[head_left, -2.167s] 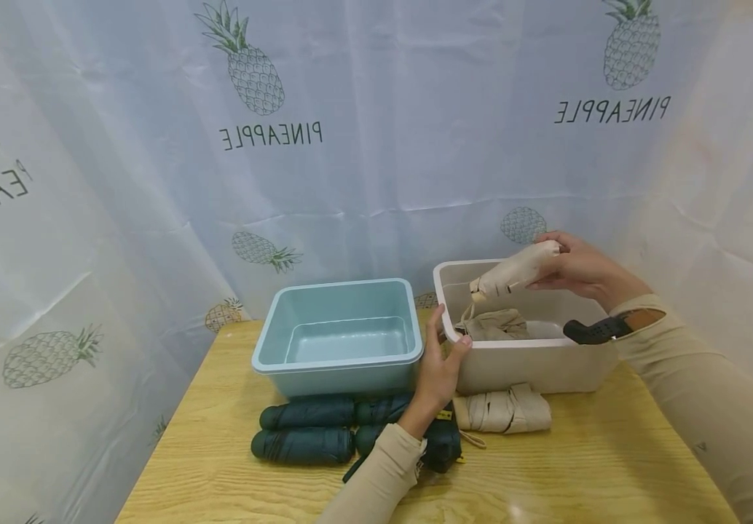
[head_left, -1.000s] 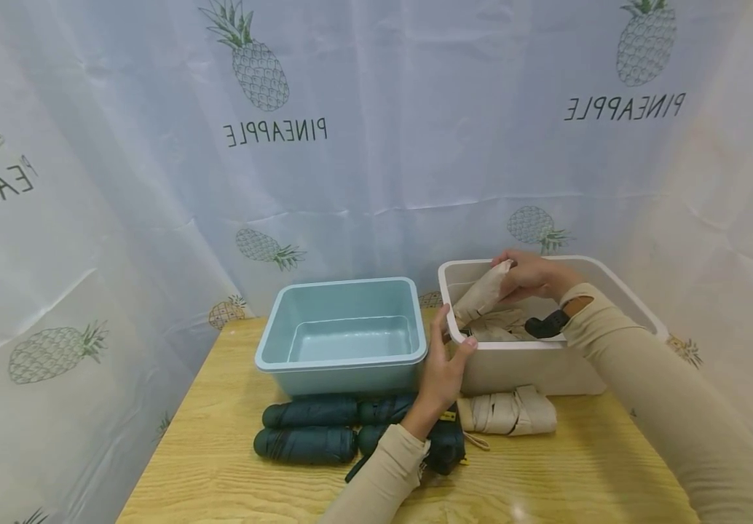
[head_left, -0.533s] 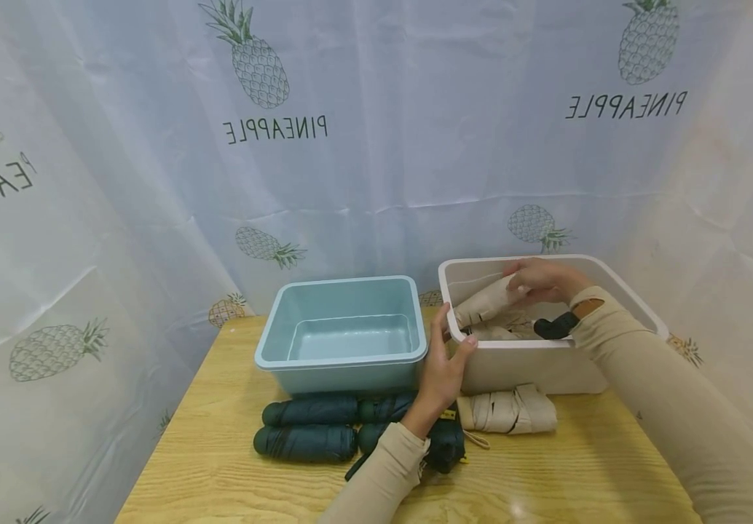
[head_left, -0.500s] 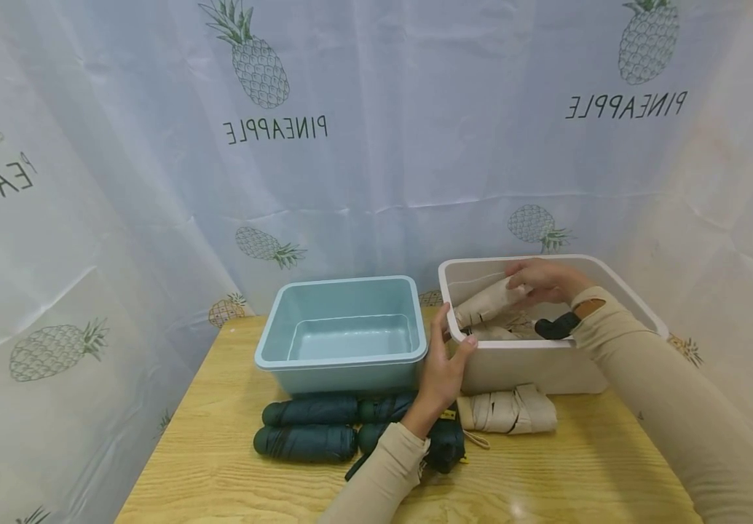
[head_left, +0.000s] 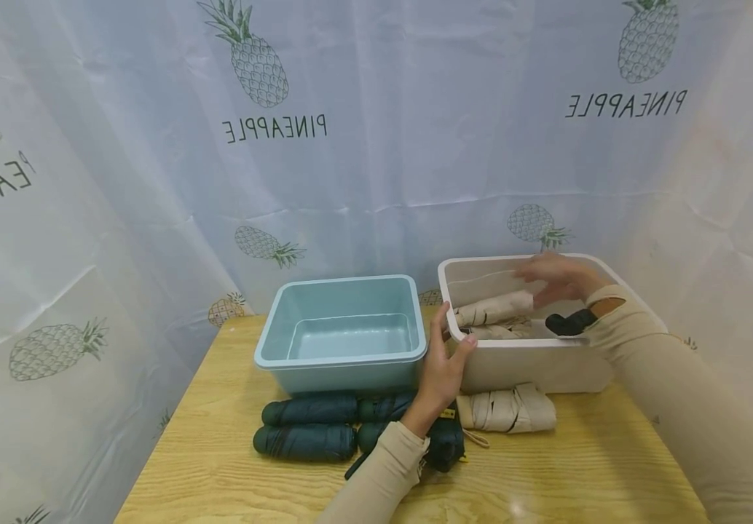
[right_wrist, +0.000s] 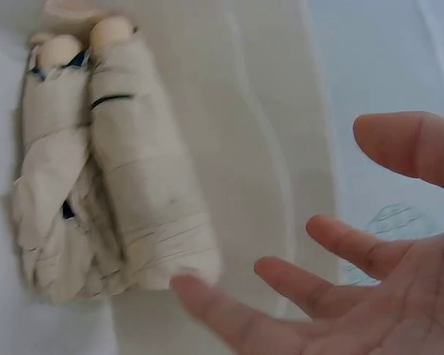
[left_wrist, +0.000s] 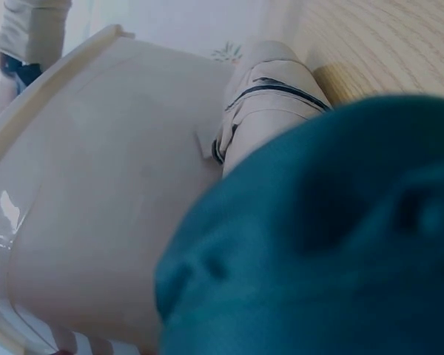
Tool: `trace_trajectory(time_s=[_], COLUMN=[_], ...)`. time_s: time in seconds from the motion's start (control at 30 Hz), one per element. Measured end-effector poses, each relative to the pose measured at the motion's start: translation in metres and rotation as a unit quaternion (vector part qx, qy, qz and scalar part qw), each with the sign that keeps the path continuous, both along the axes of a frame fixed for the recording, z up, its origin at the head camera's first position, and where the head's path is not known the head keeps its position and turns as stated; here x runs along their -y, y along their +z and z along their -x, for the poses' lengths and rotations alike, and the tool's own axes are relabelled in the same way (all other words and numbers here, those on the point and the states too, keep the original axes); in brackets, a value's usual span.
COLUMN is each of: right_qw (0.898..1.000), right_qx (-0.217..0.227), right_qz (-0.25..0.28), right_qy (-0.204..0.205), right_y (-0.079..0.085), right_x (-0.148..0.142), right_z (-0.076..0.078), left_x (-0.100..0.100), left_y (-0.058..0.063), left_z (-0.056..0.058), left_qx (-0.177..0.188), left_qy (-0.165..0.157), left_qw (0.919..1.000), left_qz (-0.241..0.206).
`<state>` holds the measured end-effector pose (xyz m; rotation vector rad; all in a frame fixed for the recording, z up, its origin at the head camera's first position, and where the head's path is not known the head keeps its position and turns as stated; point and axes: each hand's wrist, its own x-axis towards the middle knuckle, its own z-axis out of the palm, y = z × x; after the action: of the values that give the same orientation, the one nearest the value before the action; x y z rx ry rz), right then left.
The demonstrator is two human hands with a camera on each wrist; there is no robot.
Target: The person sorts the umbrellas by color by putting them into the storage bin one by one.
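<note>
My left hand (head_left: 438, 375) holds the front left corner of a beige plastic bin (head_left: 534, 367), thumb on the front rim and fingers along the side. Inside the bin two beige folded umbrellas lie side by side: one (right_wrist: 148, 163) smoothly wrapped, the other (right_wrist: 55, 200) looser and crumpled. Over them, within the bin's mouth, is my right hand (head_left: 556, 278); its fingers are spread and hold nothing, a fingertip close to the smoother umbrella's end. Another beige folded umbrella (head_left: 510, 410) lies on the table before the bin.
Left of the beige bin stands a light blue bin (head_left: 344, 367) with nothing in it. Several dark green folded umbrellas (head_left: 306, 442) lie in front, partly behind my left forearm. A pineapple-print curtain (head_left: 376, 175) hangs behind the wooden table (head_left: 219, 451).
My right hand has lowered a beige folded umbrella into the beige bin, let go of it and drawn back up to the right. The left hand keeps its place on the bin's corner.
</note>
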<state>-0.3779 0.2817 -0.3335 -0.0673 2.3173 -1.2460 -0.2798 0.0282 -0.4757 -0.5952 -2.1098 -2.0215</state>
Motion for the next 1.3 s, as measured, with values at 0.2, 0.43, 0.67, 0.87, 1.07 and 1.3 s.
trace_trajectory(time_s=[0.2,0.43,0.67,0.87,1.07,1.3], right_qw=[0.993,0.965,0.909,0.887,0.898,0.904], right_qx=[-0.102,-0.258,-0.401,-0.403,-0.384,-0.409], right_qz=[-0.060,-0.026,0.102,0.204,0.164,0.032], right_qy=[0.018,0.036,0.045,0.096,0.140,0.119], right_y=[0.021,0.032,0.005,-0.025,-0.058,-0.099], right_x=[0.009,0.018,0.007,-0.004,-0.005,-0.003], right_z=[-0.025,-0.073,-0.119,-0.156,-0.177,-0.178], left_x=[0.000,0.000,0.000,-0.001,-0.001,0.000], left_y=[0.000,0.000,0.000,0.000,0.002,0.001], left_z=[0.000,0.000,0.001,0.000,0.000,0.000], left_qx=[0.001,0.003,0.000,0.002,0.001,0.006], left_qy=[-0.002,-0.003,-0.002,0.000,0.002,0.006], left_qw=[1.0000,1.0000,1.0000,1.0000,1.0000,0.9999], left_qz=[0.001,0.002,0.004,0.004,0.006,0.009])
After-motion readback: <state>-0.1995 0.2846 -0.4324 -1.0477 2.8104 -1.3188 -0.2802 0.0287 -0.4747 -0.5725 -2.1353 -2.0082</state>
